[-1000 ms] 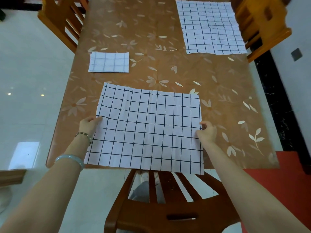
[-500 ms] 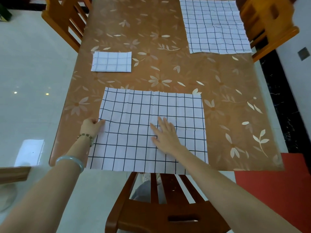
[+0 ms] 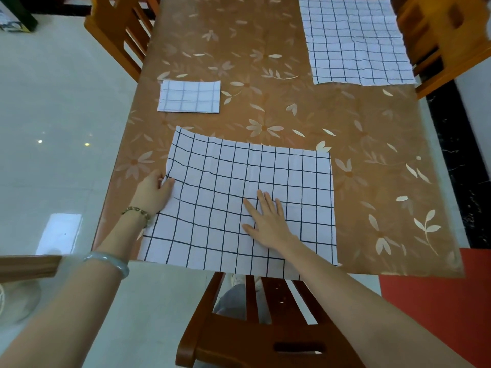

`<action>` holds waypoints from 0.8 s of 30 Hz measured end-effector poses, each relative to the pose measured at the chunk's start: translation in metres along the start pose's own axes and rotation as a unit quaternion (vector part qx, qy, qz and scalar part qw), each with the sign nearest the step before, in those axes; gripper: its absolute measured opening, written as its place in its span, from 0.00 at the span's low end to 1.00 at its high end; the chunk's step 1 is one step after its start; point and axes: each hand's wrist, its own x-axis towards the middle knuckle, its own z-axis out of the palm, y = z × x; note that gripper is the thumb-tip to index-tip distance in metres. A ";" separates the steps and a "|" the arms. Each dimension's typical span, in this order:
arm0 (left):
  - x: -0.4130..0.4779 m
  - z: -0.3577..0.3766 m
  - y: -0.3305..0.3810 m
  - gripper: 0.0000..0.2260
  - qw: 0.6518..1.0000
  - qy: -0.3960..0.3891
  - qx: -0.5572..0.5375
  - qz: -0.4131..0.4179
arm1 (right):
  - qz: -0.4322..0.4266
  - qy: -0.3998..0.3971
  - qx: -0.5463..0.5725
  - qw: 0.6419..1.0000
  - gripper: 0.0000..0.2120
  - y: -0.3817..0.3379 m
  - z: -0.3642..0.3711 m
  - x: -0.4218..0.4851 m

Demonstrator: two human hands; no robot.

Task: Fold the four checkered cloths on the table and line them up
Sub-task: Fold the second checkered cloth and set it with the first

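A large white checkered cloth lies spread flat at the near edge of the table, its front edge hanging slightly over. My left hand holds the cloth's left edge between thumb and fingers. My right hand lies flat on the cloth's middle with straight fingers. A small folded checkered cloth sits further back on the left. Another unfolded checkered cloth lies at the far right, cut off by the frame's top.
The brown table has a floral cover. One wooden chair stands right below the near edge; others stand at the far left and far right. Pale tiled floor lies to the left.
My right hand has left the cloth's right edge and come to lie flat on its middle. My left hand has stayed at the left edge. The cloth slid slightly further onto the table.
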 end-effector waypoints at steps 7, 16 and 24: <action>-0.019 -0.010 0.039 0.08 0.998 0.018 -0.044 0.040 | 0.016 -0.024 -0.032 0.999 0.35 0.003 -0.004 0.005; -0.062 0.012 0.145 0.04 0.986 -0.009 -0.010 0.164 | 0.065 0.155 0.165 0.972 0.30 0.018 -0.012 -0.010; -0.097 0.108 0.193 0.06 0.964 -0.094 0.053 0.243 | 0.254 0.235 0.652 0.674 0.07 0.062 -0.074 -0.060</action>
